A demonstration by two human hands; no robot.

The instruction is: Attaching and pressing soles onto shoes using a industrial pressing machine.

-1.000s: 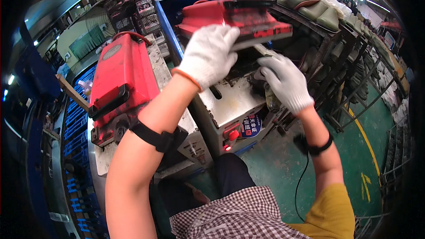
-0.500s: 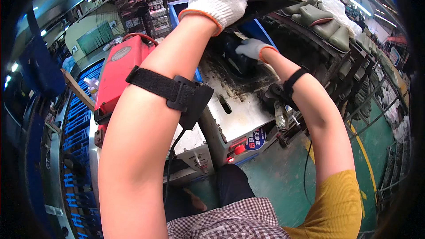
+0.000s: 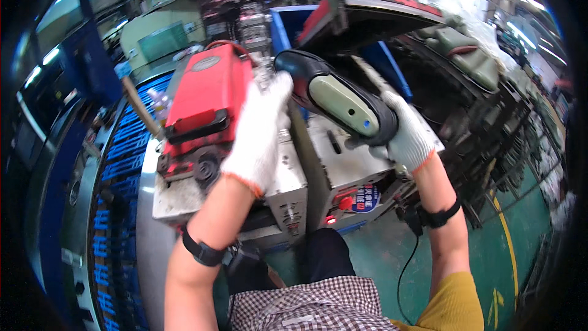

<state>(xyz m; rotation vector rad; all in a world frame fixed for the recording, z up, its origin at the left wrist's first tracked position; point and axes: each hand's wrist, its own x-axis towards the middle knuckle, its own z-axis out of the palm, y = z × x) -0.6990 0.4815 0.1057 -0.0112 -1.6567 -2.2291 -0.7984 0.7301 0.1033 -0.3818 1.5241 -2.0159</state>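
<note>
A black shoe upper (image 3: 300,73) is stretched over a pale green last (image 3: 343,101), whose flat face shows a dark hole and a blue dot. It is tilted in mid-air, toe end up to the left. My gloved right hand (image 3: 405,132) grips its heel end, some fingers hidden beneath. Near the toe, my gloved left hand (image 3: 260,125) is blurred, with its fingers stretched out; contact with the shoe cannot be made out. Behind the shoe stands the raised, dark-undersided lid (image 3: 380,15) of the right-hand machine (image 3: 355,168).
To the left, a red-lidded machine (image 3: 205,89) has its lid down. Blue racking (image 3: 125,165) runs beside it. Green boots (image 3: 471,61) lie on a rack at the right. A blue bin (image 3: 282,27) stands behind the machines. A cable (image 3: 404,282) hangs by my right arm.
My left hand has let go of the raised lid and come down to the left. My right hand has lifted the black shoe upper out of the machine toward me.
</note>
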